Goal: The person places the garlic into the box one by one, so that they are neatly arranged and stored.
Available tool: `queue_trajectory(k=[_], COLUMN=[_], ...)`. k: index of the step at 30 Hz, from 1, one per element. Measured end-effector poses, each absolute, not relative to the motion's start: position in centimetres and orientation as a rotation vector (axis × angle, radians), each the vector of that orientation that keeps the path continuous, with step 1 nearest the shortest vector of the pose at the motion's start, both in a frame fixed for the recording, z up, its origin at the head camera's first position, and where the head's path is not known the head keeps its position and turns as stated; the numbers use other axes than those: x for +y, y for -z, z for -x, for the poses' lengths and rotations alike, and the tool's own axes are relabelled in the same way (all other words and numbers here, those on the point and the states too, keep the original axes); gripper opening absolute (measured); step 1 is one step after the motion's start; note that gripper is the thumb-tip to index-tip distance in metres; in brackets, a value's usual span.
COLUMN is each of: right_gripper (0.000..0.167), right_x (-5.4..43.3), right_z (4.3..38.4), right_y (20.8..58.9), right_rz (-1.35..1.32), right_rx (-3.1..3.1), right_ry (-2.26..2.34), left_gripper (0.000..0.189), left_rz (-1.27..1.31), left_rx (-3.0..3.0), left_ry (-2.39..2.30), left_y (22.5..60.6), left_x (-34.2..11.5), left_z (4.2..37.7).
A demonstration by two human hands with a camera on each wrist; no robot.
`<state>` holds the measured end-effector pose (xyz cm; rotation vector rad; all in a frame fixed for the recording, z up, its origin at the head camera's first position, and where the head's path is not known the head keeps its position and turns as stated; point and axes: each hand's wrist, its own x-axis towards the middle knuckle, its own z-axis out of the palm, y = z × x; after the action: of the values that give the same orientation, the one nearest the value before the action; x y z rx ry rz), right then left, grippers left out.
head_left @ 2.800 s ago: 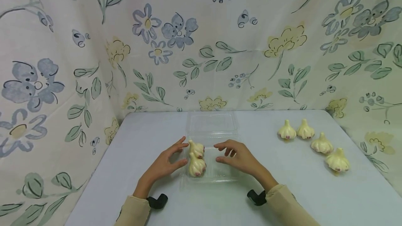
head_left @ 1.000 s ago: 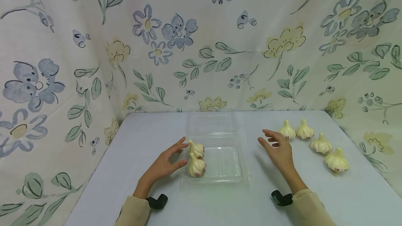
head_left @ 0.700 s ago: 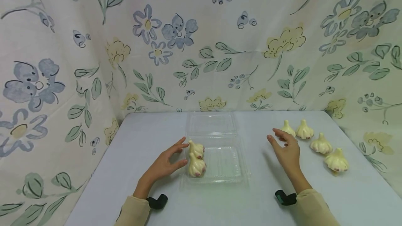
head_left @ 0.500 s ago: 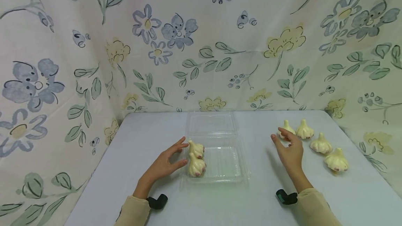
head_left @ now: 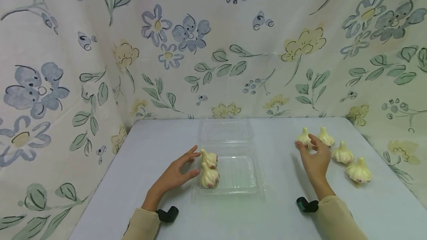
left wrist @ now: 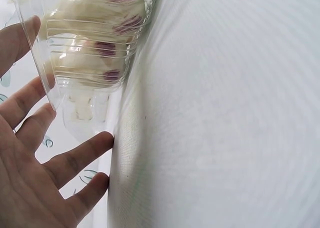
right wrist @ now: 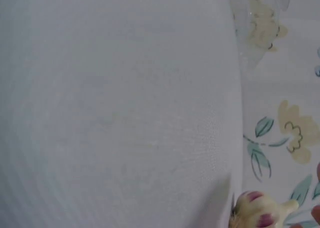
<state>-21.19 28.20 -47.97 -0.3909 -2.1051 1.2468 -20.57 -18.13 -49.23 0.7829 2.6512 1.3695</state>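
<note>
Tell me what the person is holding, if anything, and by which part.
Nothing looks gripped. The left hand appears only to touch the clear container at its left rim; the right hand is open beside a garlic bulb.

Your right hand [head_left: 316, 160] has left the right side of the clear plastic clamshell container [head_left: 237, 173] and swung over to the loose garlic bulbs, its thumb and fingers now partly covering the leftmost bulb [head_left: 304, 137]; the container's right side has come into full view.
</note>
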Motion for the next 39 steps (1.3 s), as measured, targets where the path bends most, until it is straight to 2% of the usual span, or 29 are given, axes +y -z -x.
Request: queue_trajectory(k=[27,39], right_gripper=[0.073,0.073], right_x=[30.3,31.0], right_z=[22.9,23.2], right_y=[49.2,48.9], right_rz=[0.569,0.534], right_rx=[-2.323,-2.398], right_ry=[-1.289,-1.248], left_gripper=[0.060,0.059], left_rz=[-0.743,-0.750], left_rx=[2.636,2.642], left_ry=[-1.367,-1.364], left_y=[49.4,49.1], left_x=[-18.2,-18.1], left_z=[20.6,20.6])
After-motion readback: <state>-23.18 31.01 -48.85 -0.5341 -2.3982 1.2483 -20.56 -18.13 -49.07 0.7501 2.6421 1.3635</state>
